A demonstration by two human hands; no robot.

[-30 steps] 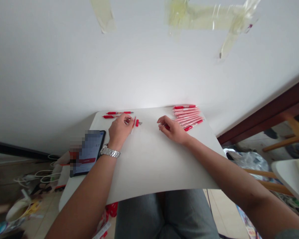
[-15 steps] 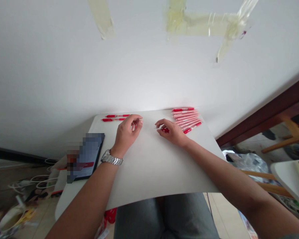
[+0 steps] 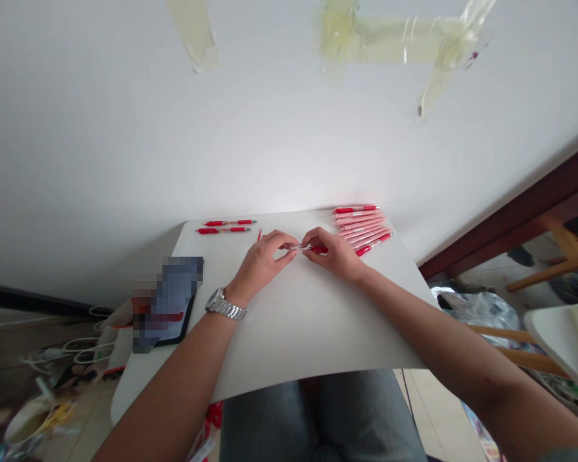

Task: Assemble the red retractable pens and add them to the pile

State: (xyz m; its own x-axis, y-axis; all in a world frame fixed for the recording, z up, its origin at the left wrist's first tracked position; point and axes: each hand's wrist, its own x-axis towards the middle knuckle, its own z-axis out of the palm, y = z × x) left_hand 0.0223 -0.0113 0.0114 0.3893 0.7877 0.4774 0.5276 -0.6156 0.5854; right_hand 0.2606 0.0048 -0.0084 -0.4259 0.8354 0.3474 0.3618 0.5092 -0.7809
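White worktop (image 3: pixel 293 321), small and rounded at the corners, pushed against a plain white wall (image 3: pixel 101 128). Strips of yellowed tape (image 3: pixel 395 38) stuck high on the wall. Left hand (image 3: pixel 262 260) and right hand (image 3: pixel 334 253) meet near the far middle of the worktop, each grip pinched together on one red pen (image 3: pixel 314 248), held between the fingertips just above the surface; left takes the clear end, right the red end. Silver watch (image 3: pixel 225 305) on the left wrist. Row of red pens (image 3: pixel 363 224) lies side by side at the far right edge, just beyond the right hand. Two more pens (image 3: pixel 226 226) lie parallel at the far left, well apart from the row. A small red part (image 3: pixel 259 235) sits just beside the left hand. Dark tablet (image 3: pixel 171 298) lies on the left edge. Below the near edge, grey trousers (image 3: pixel 318 417). Floor to the left: white cables (image 3: pixel 62 353). To the right: plastic bag (image 3: pixel 481 314) and wooden chair legs (image 3: pixel 568 250).
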